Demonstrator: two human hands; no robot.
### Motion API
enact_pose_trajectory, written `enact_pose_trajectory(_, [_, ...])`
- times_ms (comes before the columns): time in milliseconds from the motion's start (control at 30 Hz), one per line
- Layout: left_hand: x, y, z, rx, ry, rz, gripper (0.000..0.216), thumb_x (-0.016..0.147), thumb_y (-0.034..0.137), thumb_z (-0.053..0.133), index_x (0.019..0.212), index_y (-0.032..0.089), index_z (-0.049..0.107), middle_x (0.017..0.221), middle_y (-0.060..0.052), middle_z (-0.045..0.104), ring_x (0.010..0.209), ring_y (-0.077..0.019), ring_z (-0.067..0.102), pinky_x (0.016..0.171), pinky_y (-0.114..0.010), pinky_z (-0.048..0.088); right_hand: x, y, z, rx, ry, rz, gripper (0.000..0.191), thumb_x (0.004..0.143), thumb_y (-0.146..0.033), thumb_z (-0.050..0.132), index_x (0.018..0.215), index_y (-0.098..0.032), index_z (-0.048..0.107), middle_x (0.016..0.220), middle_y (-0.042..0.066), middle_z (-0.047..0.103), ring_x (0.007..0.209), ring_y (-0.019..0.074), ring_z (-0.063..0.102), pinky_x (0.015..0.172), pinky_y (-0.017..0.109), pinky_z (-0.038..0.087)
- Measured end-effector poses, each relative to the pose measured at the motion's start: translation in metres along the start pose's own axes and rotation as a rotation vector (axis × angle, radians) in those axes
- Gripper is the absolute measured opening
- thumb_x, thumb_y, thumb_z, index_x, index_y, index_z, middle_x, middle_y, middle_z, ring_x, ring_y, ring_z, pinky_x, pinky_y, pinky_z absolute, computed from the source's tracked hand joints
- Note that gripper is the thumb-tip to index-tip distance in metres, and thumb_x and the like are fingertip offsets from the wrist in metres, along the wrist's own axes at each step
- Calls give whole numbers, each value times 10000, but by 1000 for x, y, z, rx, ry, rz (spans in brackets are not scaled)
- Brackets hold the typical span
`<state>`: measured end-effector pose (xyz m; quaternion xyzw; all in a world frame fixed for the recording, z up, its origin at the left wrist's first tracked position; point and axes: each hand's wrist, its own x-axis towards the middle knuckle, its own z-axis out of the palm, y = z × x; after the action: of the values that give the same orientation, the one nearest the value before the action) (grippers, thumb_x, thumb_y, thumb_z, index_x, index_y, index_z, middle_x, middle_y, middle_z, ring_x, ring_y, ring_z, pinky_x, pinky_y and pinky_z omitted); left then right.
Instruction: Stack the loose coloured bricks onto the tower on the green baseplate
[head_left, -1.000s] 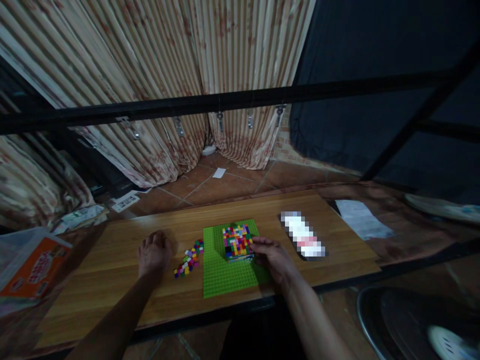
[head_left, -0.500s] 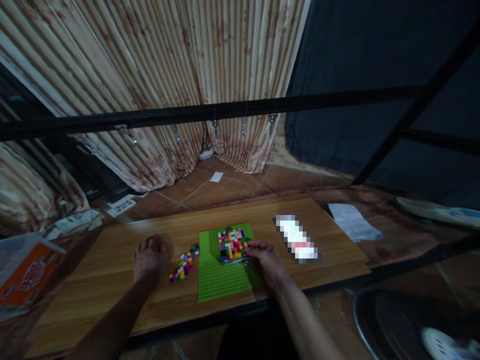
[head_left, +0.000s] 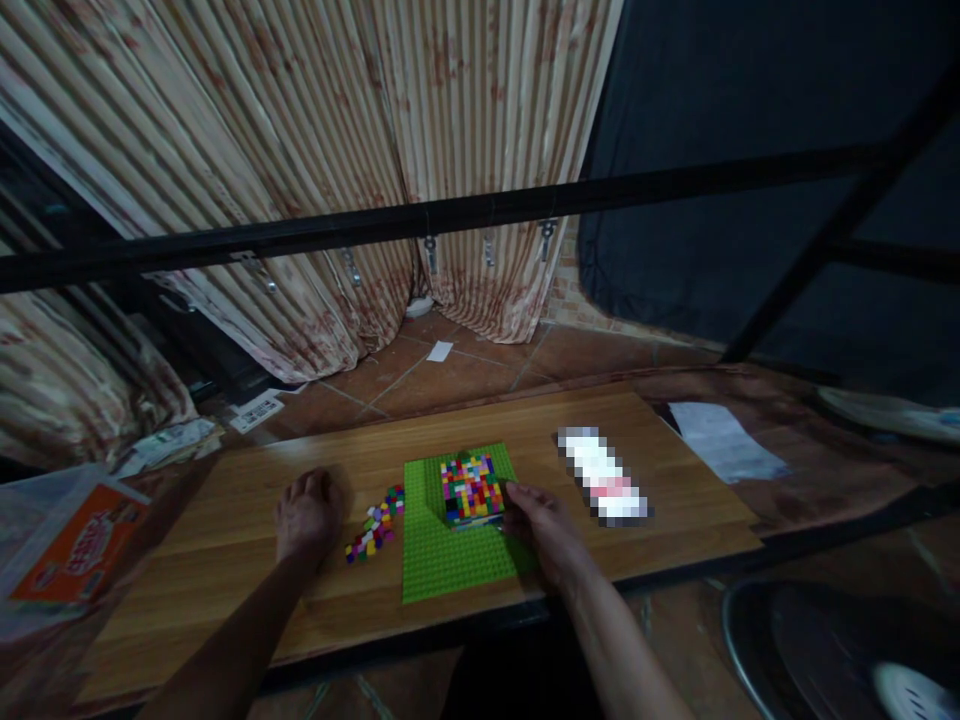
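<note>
A green studded baseplate (head_left: 450, 555) lies on the wooden table (head_left: 225, 560). On its far half stands a block of many-coloured small bricks (head_left: 471, 488). My right hand (head_left: 544, 525) rests on the plate's right side, fingertips against the block's right edge, fingers curled. My left hand (head_left: 306, 515) lies on the table left of the plate, fingers curled in a loose fist; what is inside it is hidden. A heap of loose coloured bricks (head_left: 373, 525) lies between my left hand and the plate.
A blurred-out flat object (head_left: 604, 488) lies on the table's right part. A paper sheet (head_left: 724, 440) sits further right. An orange box in a clear bin (head_left: 67, 540) is at the left. A black bar (head_left: 450, 215) crosses above; curtains hang behind.
Both hands stay nearly where they were. My left hand's fingers have curled in a little. The view shifted slightly.
</note>
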<state>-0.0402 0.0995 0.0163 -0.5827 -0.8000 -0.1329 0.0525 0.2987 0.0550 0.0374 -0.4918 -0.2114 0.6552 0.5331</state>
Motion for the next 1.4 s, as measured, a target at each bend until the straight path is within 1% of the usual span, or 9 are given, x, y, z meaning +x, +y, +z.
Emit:
enact_pose_trajectory(300, [-2,2,0,-5,9,-14,453,924,344,344,1264,138,561,1328,-147,568,1194,-297,500,1027,-442,384,0,7,8,-123,34,-131,458,530,-575,849,591,-171,640,491,-44,550,433,70,431,437,207,333])
enact_pose_trajectory(700, [-5,6,0,6,6,-35,410,914,310,370,1229,150,579,1296,-126,587,1194,-283,501,1019,-419,388,-3,13,8,-257,144,-200,499,494,-590,849,687,-156,693,549,-24,603,472,116,507,448,236,436])
enact_pose_trajectory(833, [-7,9,-2,10,7,-43,385,913,293,379,1202,156,592,1267,-123,603,1175,-279,514,1008,-417,391,-3,17,0,-289,146,-238,487,567,-610,805,694,-157,677,552,-19,599,502,129,518,480,239,429])
enact_pose_trajectory(1000, [-9,9,-1,-9,19,-57,364,902,288,413,1185,155,599,1266,-133,599,1167,-284,512,1001,-428,387,-24,31,-4,-308,354,-435,447,721,-608,690,795,-167,688,645,-6,627,612,149,567,581,254,444])
enact_pose_trajectory(1067, [-8,9,0,-16,21,-58,354,900,285,422,1179,160,599,1265,-132,597,1170,-278,509,1004,-425,382,-39,43,6,-423,305,-481,384,752,-549,694,821,-171,703,660,1,635,661,162,586,624,261,452])
enact_pose_trajectory(1167, [-8,9,1,-21,21,-64,346,898,282,427,1174,164,599,1260,-130,598,1173,-275,508,1001,-423,382,-59,63,31,-533,-22,-555,278,842,-456,630,847,-188,706,835,44,690,788,186,634,709,285,484])
enact_pose_trajectory(1233, [-8,9,1,-23,23,-66,346,898,280,424,1172,161,599,1262,-129,598,1172,-277,508,998,-424,384,-65,73,51,-664,-193,-613,229,906,-375,557,861,-204,704,854,45,681,805,181,636,717,282,484])
enact_pose_trajectory(1300, [-8,9,1,-25,26,-59,346,899,278,420,1169,158,600,1260,-126,601,1170,-277,510,998,-421,384,-63,80,68,-775,-270,-687,221,938,-300,499,896,-212,697,866,47,673,795,173,635,710,276,483])
enact_pose_trajectory(1400, [-9,9,1,-25,30,-50,350,897,275,423,1176,158,599,1249,-123,608,1170,-276,511,1001,-417,381,-51,85,86,-933,-254,-814,237,945,-219,448,925,-210,684,878,60,667,797,177,629,714,282,482])
